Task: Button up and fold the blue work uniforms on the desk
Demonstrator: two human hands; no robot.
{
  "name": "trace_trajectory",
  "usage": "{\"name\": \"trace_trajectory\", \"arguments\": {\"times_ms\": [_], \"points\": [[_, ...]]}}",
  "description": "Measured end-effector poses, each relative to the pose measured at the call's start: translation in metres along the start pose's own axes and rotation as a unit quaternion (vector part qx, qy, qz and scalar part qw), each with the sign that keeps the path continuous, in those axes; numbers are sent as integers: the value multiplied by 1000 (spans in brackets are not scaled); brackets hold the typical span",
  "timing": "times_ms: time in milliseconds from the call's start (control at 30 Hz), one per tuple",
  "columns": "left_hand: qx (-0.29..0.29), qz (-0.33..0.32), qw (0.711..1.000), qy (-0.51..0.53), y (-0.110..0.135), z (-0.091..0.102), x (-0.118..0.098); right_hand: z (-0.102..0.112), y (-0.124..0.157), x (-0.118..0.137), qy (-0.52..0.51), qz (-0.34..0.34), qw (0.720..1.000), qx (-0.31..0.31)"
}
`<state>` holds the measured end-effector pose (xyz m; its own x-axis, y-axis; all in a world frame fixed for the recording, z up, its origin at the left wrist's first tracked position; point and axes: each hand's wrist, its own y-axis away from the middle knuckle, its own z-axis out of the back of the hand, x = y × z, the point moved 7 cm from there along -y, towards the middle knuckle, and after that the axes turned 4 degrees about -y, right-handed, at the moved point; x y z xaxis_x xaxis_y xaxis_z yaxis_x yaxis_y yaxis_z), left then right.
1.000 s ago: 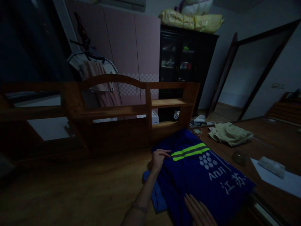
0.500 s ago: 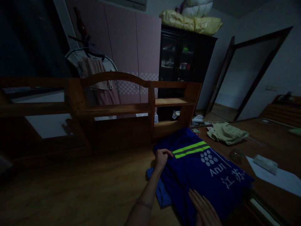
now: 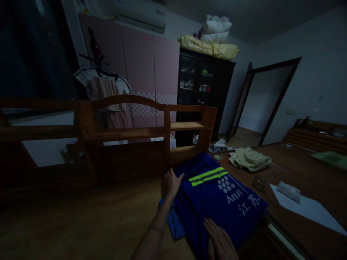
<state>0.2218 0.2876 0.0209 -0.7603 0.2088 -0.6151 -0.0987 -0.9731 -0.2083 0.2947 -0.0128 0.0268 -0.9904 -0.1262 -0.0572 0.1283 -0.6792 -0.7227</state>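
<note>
A folded dark-blue work jacket [image 3: 210,207] lies across the wooden surface, with a yellow-green reflective band [image 3: 208,176] and white "AnJi" lettering facing up. At its left edge is my left hand [image 3: 172,183], its thumb apart from the fingers, which reach over the edge of the cloth. My right hand [image 3: 221,238] rests flat on the lower part of the jacket, fingers stretched out. A lighter blue piece of cloth [image 3: 175,224] sticks out from under the jacket on the left.
A wooden shelf unit [image 3: 124,135] runs behind the jacket. To the right, the brown surface [image 3: 238,177] holds a pale folded garment [image 3: 249,159], a small glass jar [image 3: 259,183], and a white packet [image 3: 288,191] on paper [image 3: 311,211]. Clothes [image 3: 104,94] hang behind the shelf.
My left hand has opened from a pinch near the reflective band and moved left to the jacket's edge. My right hand stays flat on the cloth. The view has tilted up and turned right.
</note>
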Motion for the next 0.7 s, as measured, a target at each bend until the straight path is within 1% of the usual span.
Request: {"name": "trace_trajectory", "arguments": {"times_ms": [33, 100, 133, 200, 233, 300, 333, 367, 400, 433, 467, 533, 567, 633, 667, 700], "points": [[14, -10, 1000, -20, -3, 2, -2, 1, -1, 0, -11, -16, 1000, -2], [29, -45, 998, -22, -9, 11, -9, 4, -1, -1, -38, -54, 998, -7], [33, -68, 997, -16, -10, 16, -14, 5, -1, -1, -50, -68, 996, -8], [46, -121, 992, -5, -6, 25, -31, 5, 0, 0, -72, -71, 995, 3], [52, -147, 988, 0, 0, 30, -41, 6, 0, 0, -81, -71, 994, 9], [55, -202, 978, 11, 19, 41, -64, 10, 1, -4, -116, -83, 990, 22], [53, -231, 971, 16, 33, 48, -78, 12, 0, -9, -145, -106, 983, 32], [49, -266, 962, 23, 48, 55, -92, 15, -1, -16, -178, -145, 972, 40], [48, -301, 952, 31, 66, 63, -106, 17, -2, -27, -212, -197, 956, 47], [54, -332, 941, 39, 84, 70, -120, 19, -2, -40, -241, -259, 934, 53], [63, -361, 929, 48, 104, 76, -132, 22, -3, -55, -265, -328, 905, 54], [95, -415, 903, 63, 144, 85, -153, 29, -4, -86, -320, -447, 834, 29], [110, -436, 890, 73, 163, 88, -160, 31, -6, -101, -360, -490, 794, 11], [144, -468, 868, 86, 198, 87, -166, 33, -11, -125, -439, -541, 718, -16], [161, -480, 858, 89, 213, 84, -166, 33, -14, -135, -459, -556, 693, -22], [178, -490, 849, 90, 226, 78, -165, 33, -17, -144, -461, -568, 682, -19]]}}
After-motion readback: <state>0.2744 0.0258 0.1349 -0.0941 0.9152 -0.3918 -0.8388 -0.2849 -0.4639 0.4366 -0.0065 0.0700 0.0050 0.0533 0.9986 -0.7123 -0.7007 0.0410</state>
